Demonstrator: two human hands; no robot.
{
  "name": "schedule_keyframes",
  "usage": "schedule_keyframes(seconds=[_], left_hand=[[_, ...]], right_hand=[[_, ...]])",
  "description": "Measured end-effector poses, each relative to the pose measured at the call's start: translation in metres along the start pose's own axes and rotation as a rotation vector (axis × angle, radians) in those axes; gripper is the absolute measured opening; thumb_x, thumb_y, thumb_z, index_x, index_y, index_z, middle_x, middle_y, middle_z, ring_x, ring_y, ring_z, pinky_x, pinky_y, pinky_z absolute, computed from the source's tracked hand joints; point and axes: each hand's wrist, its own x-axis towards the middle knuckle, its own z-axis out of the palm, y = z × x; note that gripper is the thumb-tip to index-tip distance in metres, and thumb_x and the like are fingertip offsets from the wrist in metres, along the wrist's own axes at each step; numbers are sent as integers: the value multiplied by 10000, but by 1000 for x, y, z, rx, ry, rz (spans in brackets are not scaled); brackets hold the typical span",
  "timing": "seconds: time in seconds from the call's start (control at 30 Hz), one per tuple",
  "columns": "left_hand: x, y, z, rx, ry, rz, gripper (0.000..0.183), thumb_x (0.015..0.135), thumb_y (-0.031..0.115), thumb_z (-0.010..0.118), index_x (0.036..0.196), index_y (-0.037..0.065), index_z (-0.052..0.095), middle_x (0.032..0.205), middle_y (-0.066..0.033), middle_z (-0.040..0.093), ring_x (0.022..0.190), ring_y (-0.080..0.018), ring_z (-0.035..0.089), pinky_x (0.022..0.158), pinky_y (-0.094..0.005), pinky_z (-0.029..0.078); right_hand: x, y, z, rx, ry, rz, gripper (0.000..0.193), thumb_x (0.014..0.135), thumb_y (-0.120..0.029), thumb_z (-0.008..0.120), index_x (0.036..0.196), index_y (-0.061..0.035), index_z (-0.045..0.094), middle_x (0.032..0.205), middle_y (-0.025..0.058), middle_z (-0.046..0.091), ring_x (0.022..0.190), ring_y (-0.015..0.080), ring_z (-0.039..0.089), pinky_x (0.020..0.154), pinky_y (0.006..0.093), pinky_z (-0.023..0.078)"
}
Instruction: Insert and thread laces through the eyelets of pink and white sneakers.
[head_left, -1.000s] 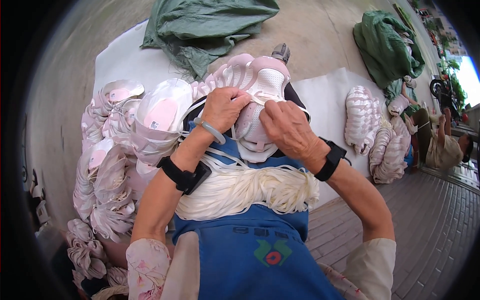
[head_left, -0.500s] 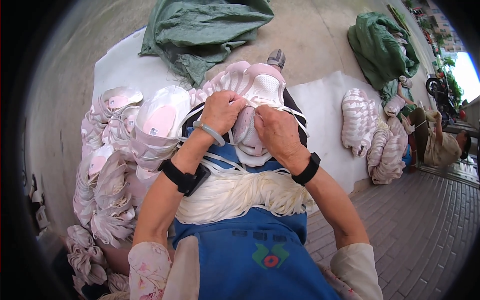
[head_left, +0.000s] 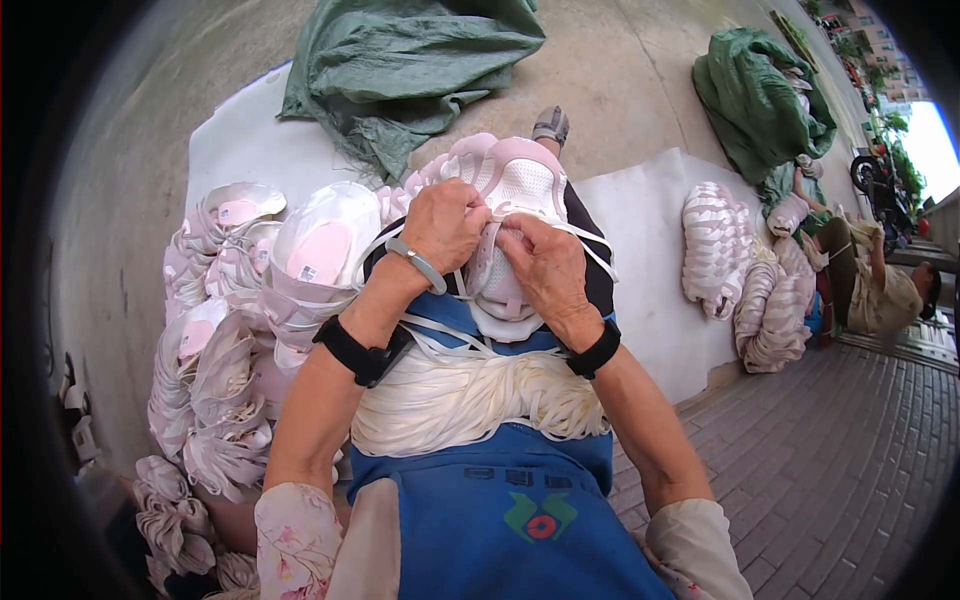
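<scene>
A white and pink shoe upper point(head_left: 500, 295) rests on my lap, its tongue end toward me. Over its eyelet edge, my left hand point(head_left: 443, 228) is closed in a pinch on a white shoelace point(head_left: 580, 232). My right hand point(head_left: 550, 262) is bent beside it with thumb and forefinger pinched at the same lacing; the fingers partly hide what they grip. Lace ends trail out on both sides of the upper. More nested uppers point(head_left: 525, 180) fan out just beyond my hands. A thick bundle of cream laces point(head_left: 460, 400) lies across my blue apron point(head_left: 500, 500).
Stacks of pink and white uppers point(head_left: 320, 245) stand at my left on a white sheet point(head_left: 640, 210). Further uppers point(head_left: 718, 250) lie to the right. Green sacks point(head_left: 410, 70) sit ahead and at the far right. Another person point(head_left: 880, 290) sits beyond on the right.
My right hand has shifted slightly left and closer to my left hand, its fingers now more tightly bent at the eyelet edge. The left hand has barely moved.
</scene>
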Motion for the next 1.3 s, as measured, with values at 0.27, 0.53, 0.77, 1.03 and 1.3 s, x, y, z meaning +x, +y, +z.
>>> schedule_keyframes(seconds=[0.27,0.53,0.77,1.03,1.3], left_hand=[[4,-3,-3,-58,-125,-80,202,791,195,673,824,-4,673,798,-145,660,654,-253,632,630,-330,506],[-8,-1,3,-235,-73,-199,163,836,143,668,858,-17,650,777,-82,660,654,-173,614,614,-281,498],[-20,6,-8,-169,-27,-27,158,819,125,639,891,-15,630,856,-149,652,767,-283,619,704,-329,483],[-54,42,-36,-205,-58,-220,198,909,181,590,857,-8,620,885,-112,651,775,-189,616,726,-305,489],[-52,62,2,-1345,-622,-852,557,1008,447,339,1172,-45,543,929,-124,648,860,-187,646,793,-334,540]], right_hand=[[2,5,6,95,39,-6,176,834,-239,626,942,-114,689,778,145,667,714,331,647,633,400,500],[2,3,9,40,68,-13,162,834,-235,621,924,-115,682,762,133,667,693,327,651,619,402,505],[7,-6,7,-135,-9,-107,148,841,-180,585,837,-32,577,664,166,631,640,336,647,585,433,500],[-1,5,-37,39,-226,-135,160,822,-155,573,798,3,568,640,194,599,581,334,609,547,406,473],[-81,-69,-101,819,-1064,-313,143,931,-154,556,862,-31,573,686,78,560,579,201,528,564,295,426]])
